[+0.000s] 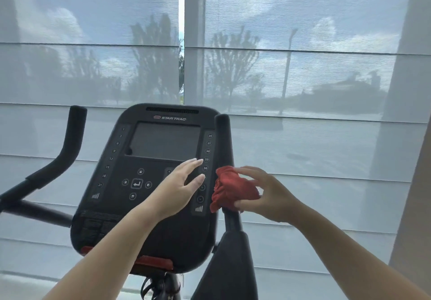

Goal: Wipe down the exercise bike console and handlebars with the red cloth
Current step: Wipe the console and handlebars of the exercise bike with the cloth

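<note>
Both hands are up at the bike. On my feed the left hand (179,183) lies released, fingers straight and together, over the lower right of the console (109,171), fingertips by the column of numbered lights; I cannot tell whether it presses the panel or hovers just off it. The right hand (263,192) grasps the red cloth (233,189), bunched into a wad and held against the right handlebar (224,136), just beside the console's edge. The left handlebar (70,141) stands apart on the other side, untouched. I see the console screen (163,141) dark. Behind the bike hang sheer window blinds (303,66).
</note>
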Motion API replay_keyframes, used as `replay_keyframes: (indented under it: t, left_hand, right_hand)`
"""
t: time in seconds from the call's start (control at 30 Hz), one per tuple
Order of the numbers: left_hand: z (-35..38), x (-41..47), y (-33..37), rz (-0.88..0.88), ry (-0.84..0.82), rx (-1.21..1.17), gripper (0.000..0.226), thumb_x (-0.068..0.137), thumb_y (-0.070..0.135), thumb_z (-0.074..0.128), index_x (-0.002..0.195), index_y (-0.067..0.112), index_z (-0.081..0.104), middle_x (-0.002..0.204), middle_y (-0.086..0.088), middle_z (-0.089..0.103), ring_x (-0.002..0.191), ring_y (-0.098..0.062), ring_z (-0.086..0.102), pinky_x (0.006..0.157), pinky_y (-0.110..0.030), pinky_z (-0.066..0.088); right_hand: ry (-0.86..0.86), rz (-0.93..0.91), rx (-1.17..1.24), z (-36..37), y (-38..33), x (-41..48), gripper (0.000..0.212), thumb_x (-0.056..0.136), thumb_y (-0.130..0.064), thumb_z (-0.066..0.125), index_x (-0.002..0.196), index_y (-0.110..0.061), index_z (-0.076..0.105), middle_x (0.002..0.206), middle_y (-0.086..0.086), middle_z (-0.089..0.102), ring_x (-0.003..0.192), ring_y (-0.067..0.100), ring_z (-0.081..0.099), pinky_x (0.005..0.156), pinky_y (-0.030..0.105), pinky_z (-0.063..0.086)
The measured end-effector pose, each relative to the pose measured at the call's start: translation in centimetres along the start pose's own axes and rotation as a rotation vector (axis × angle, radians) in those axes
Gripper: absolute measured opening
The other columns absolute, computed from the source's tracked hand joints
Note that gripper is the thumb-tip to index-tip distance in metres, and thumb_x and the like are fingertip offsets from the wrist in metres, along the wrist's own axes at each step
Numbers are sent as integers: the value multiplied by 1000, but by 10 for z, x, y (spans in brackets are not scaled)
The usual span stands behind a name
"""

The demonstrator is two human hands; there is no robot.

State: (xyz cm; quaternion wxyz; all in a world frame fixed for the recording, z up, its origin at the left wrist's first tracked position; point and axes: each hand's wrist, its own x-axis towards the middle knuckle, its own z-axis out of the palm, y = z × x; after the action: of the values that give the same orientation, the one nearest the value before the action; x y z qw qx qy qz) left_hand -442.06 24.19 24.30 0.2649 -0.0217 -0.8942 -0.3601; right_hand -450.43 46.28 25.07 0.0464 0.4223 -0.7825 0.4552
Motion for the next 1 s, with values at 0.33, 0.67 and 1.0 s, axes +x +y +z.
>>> replay_keyframes:
  t: [0.33, 0.67, 1.0]
  left_hand:
    - [52, -32, 52, 18, -34, -5, 41, 86, 42, 61, 125, 39, 50, 133, 21, 46, 124, 5, 41, 106, -19, 32]
    - [54, -51, 52, -24, 87, 63, 31, 84, 26, 68, 111, 30, 53, 109, 11, 59, 96, -1, 56, 83, -10, 37]
    - [17, -34, 17, -102, 220, -214, 12, 86, 28, 66, 94, 32, 58, 84, 11, 66, 85, -6, 63, 79, -25, 48]
  right_hand:
    - [41, 44, 485, 2, -5, -37, 83, 67, 5, 78, 135, -24, 41, 133, -4, 46, 116, 8, 54, 69, 24, 56]
    - [86, 66, 238, 5, 3, -89, 43, 81, -14, 70, 119, -28, 54, 121, -11, 53, 107, 2, 55, 66, 6, 47]
    - [115, 71, -148, 48, -23, -91, 48, 86, -39, 60, 130, -26, 47, 123, -16, 46, 110, 3, 49, 96, 21, 42]
